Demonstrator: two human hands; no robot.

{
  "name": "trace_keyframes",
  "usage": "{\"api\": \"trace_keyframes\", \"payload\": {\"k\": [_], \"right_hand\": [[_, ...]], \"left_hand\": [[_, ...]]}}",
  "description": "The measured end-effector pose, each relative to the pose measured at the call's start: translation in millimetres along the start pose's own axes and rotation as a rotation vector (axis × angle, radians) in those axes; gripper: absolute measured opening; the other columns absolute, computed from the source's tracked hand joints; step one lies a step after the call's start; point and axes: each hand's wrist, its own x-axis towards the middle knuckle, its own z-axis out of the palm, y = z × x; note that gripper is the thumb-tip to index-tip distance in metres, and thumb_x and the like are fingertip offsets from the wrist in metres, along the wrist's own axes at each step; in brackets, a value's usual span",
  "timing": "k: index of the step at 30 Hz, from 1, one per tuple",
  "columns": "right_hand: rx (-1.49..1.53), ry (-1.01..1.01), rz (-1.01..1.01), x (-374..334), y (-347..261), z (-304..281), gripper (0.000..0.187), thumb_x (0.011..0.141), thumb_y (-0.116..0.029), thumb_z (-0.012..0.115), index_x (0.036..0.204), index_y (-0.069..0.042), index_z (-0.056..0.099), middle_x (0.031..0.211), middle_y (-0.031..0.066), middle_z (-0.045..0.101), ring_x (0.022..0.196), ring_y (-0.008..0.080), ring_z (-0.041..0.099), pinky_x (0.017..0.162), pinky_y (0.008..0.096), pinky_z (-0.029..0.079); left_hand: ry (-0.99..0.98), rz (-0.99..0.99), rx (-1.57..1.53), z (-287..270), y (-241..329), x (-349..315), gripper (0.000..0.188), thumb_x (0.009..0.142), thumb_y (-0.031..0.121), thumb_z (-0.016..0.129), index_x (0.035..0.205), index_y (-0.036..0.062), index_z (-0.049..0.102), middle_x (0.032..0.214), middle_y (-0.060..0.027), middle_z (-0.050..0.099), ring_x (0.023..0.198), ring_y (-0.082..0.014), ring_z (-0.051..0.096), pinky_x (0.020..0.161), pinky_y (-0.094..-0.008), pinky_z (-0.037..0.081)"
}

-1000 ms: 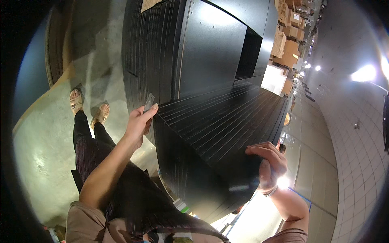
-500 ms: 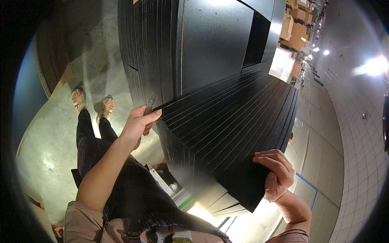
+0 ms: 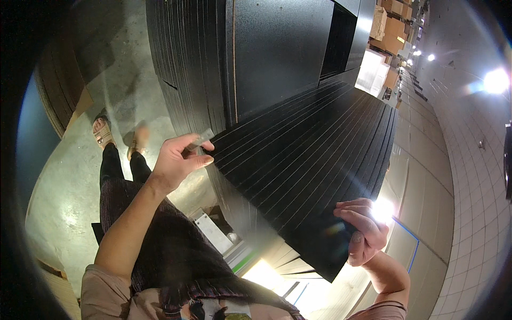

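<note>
A row of thin black panels (image 3: 298, 160) stands in front of me, their pale edge lines fanning toward the far end. My right hand (image 3: 365, 232) is closed over the edge of the nearest panel, fingers on its face. At the left corner of the row, my left hand (image 3: 178, 160) pinches a small clear flat strip (image 3: 205, 136), its exact kind unclear. The thumb of that hand is apart from the index finger, close to the panels' corner. Whether the left fingertips touch a panel I cannot tell.
Beyond the row stands a large black sheet (image 3: 280, 58), with a thick stack of dark boards (image 3: 186, 69) to its left. Cardboard boxes (image 3: 392, 34) are at the far right. A white box-like item (image 3: 213, 233) sits low near my waist. Concrete floor (image 3: 69, 186) lies left.
My left hand has moved slightly up, and the clear strip has tilted from nearly upright to slanting right. The right hand keeps its hold on the panel. One foot is blurred by motion.
</note>
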Motion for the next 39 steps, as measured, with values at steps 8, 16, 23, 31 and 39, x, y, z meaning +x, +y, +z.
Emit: {"api": "trace_keyframes", "payload": {"k": [8, 16, 23, 31, 39], "right_hand": [[-0.021, -0.015, -0.015, 3, 1, -2, 0.025, 0.082, -0.008, 0.047, 0.089, 0.008, 0.066, 0.077, 0.0181, 0.068, 0.07, 0.0301, 0.069, 0.064, 0.036, 0.053], [-0.027, -0.021, 0.029, -5, 2, 0, 0.034, 0.091, -0.019, 0.043, 0.094, 0.004, 0.068, 0.085, 0.0193, 0.07, 0.078, 0.03, 0.07, 0.074, 0.0371, 0.056], [0.001, -0.006, -0.034, -1, 2, 1, 0.027, 0.081, -0.008, 0.047, 0.091, 0.011, 0.064, 0.081, 0.0214, 0.068, 0.07, 0.0313, 0.067, 0.064, 0.0366, 0.053], [-0.03, -0.002, 0.018, -6, 1, 3, 0.036, 0.093, -0.021, 0.043, 0.091, 0.005, 0.068, 0.085, 0.0192, 0.07, 0.079, 0.029, 0.069, 0.072, 0.0348, 0.055], [0.011, 0.025, -0.011, -11, 7, 6, 0.036, 0.09, -0.014, 0.04, 0.093, 0.006, 0.069, 0.086, 0.0199, 0.071, 0.078, 0.0266, 0.069, 0.073, 0.0336, 0.055]], "left_hand": [[0.045, 0.452, 0.253, 5, -11, -6, 0.022, 0.077, -0.001, 0.074, 0.099, 0.0005, 0.074, 0.08, -0.0046, 0.069, 0.062, -0.0061, 0.052, 0.056, -0.0226, 0.04], [0.085, 0.434, 0.291, 8, -5, -17, 0.016, 0.081, -0.001, 0.073, 0.097, -0.0038, 0.072, 0.08, -0.0074, 0.069, 0.059, -0.006, 0.05, 0.054, -0.0222, 0.039], [0.147, 0.423, 0.245, 16, -12, -23, 0.016, 0.084, 0.0, 0.072, 0.099, -0.0044, 0.071, 0.078, -0.0063, 0.067, 0.058, -0.0041, 0.046, 0.054, -0.0205, 0.038], [0.233, 0.417, 0.097, 25, -28, -28, 0.016, 0.091, 0.007, 0.068, 0.102, -0.0046, 0.069, 0.076, -0.0016, 0.063, 0.061, -0.0042, 0.045, 0.056, -0.0206, 0.039], [0.324, 0.349, -0.004, 34, -52, -31, 0.026, 0.106, 0.023, 0.043, 0.096, 0.0028, 0.056, 0.059, 0.0012, 0.044, 0.054, -0.0078, 0.042, 0.051, -0.0254, 0.035]]}}
